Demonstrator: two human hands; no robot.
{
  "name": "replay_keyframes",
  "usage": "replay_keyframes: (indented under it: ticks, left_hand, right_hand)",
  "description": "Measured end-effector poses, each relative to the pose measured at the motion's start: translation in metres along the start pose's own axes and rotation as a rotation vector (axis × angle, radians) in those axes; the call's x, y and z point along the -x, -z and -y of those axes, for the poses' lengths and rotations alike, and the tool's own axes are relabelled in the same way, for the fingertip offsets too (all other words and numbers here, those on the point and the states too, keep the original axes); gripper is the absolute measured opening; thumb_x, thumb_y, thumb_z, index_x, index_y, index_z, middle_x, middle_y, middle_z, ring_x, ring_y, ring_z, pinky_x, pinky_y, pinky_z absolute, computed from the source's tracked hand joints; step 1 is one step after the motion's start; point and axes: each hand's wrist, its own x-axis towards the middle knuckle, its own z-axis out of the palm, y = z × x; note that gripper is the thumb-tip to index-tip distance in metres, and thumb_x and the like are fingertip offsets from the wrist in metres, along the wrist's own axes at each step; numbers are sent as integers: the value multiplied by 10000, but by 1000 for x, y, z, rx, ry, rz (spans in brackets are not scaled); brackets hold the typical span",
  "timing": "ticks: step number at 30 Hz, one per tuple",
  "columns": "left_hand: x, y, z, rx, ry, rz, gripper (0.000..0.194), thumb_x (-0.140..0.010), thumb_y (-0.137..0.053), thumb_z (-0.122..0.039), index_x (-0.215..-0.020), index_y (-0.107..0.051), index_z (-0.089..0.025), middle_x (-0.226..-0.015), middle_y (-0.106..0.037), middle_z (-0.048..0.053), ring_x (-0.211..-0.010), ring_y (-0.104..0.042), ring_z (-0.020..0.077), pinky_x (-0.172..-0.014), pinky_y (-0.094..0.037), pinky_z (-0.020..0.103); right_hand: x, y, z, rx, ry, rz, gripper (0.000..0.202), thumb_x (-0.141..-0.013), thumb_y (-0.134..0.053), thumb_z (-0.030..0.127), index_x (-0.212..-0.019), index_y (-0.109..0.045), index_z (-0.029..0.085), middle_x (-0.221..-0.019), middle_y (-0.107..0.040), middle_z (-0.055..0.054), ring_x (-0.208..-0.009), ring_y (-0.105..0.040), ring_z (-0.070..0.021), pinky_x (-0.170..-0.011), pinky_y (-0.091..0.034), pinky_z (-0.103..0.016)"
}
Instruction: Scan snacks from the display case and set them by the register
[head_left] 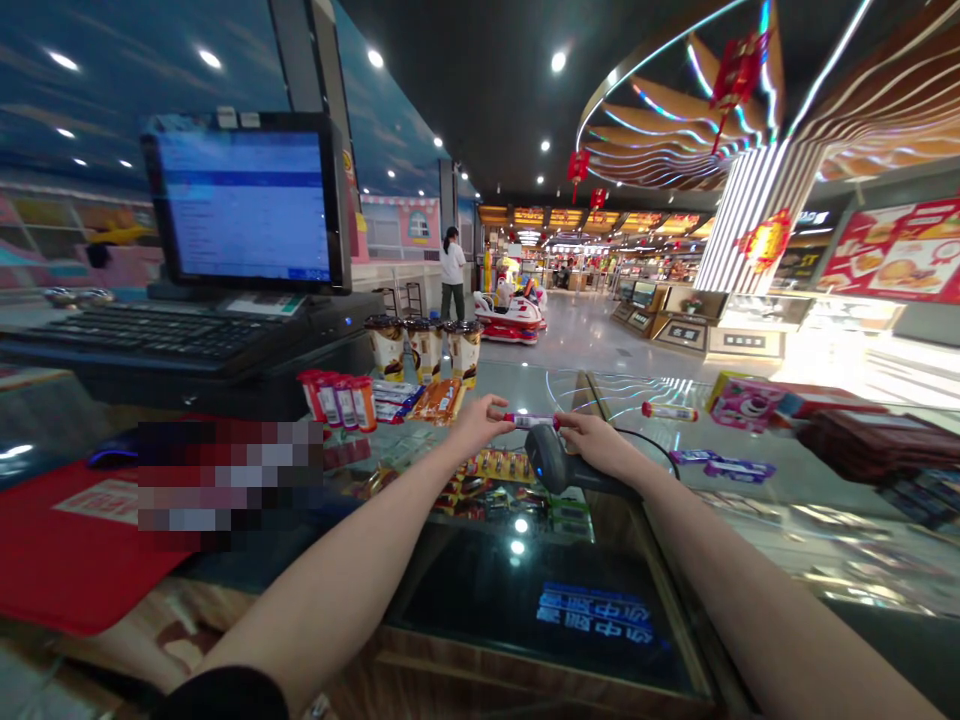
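A thin candy tube (532,421) with a pink end and a pale label lies level between my two hands over the glass counter. My left hand (480,425) pinches its left end. Around its right end are the fingers of my right hand (592,440). Just below the tube, a black barcode scanner (551,462) sits beside my right hand, its cable running off to the right. To the left of my left hand lie orange-brown packets (439,400), with several upright tubes (337,400) farther left.
Three cups (425,350) stand behind the packets. A monitor (244,205) and keyboard (150,335) are at the left. Rightward on the glass lie another tube (670,411), purple packets (739,469) and a pink box (742,402). A person (452,272) stands in the background.
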Motion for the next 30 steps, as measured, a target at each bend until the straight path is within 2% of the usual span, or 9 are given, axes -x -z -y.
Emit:
replay_keyframes:
  ticks: [3, 8, 11, 14, 16, 21, 25, 30]
  left_hand:
    - [1, 1, 0, -60, -44, 39, 257, -725, -726, -233, -963, -678, -148, -893, -742, 62, -847, -694, 197, -785, -522, 310]
    - [0, 2, 7, -87, -57, 42, 259, -737, -716, -265, -964, -695, -141, -878, -744, 65, -824, -689, 190, -768, -525, 302]
    - [1, 3, 8, -100, -62, 55, 245, -731, -716, -249, -952, -696, -143, -867, -743, 61, -824, -688, 187, -764, -525, 293]
    - [4, 5, 4, -130, -73, 74, 224, -724, -713, -218, -935, -695, -146, -865, -742, 53, -813, -686, 176, -766, -521, 283]
    - [5, 7, 1, -150, -83, 87, 217, -720, -708, -198, -930, -694, -147, -869, -741, 50, -809, -684, 169, -772, -518, 277]
    - [6, 8, 1, -190, -98, 98, 234, -707, -707, -196, -936, -699, -146, -875, -742, 48, -817, -681, 170, -780, -515, 270]
    - [3, 8, 4, -234, -112, 82, 270, -719, -687, -224, -976, -714, -148, -898, -747, 50, -840, -680, 184, -788, -503, 277]
    - [3, 11, 3, -277, -124, 57, 290, -745, -653, -275, -1004, -734, -172, -950, -753, 44, -910, -678, 210, -804, -489, 287]
  right_hand:
    - [6, 4, 7, 23, 7, 37, 401, -908, -401, 229, -1223, -638, 158, -1191, -678, -98, -1129, -603, -251, -997, -418, -362]
    - [25, 24, 24, 23, 40, 88, 448, -946, -390, 340, -1322, -565, 171, -1297, -620, -102, -1176, -574, -258, -1029, -397, -393]
    - [39, 41, 32, -61, 71, 238, 450, -930, -441, 446, -1288, -587, 217, -1243, -652, -75, -1106, -607, -250, -983, -438, -398]
    - [48, 50, 33, -110, 39, 427, 597, -776, -662, 466, -1307, -543, 222, -1166, -674, -74, -1030, -631, -245, -907, -477, -355]
    - [51, 51, 29, -37, 14, 471, 699, -665, -752, 411, -1294, -518, 216, -1108, -675, -63, -970, -639, -242, -846, -484, -338]
    - [49, 46, 22, 159, -13, 423, 593, -614, -745, 367, -1140, -542, 182, -959, -658, -52, -853, -621, -232, -715, -449, -311]
    - [48, 46, 27, 170, 30, 394, 473, -634, -712, 347, -1052, -563, 185, -917, -656, -42, -821, -606, -213, -694, -429, -294]
    - [49, 50, 37, 118, 71, 385, 433, -657, -688, 290, -1061, -578, 178, -902, -652, -34, -819, -599, -194, -700, -426, -274]
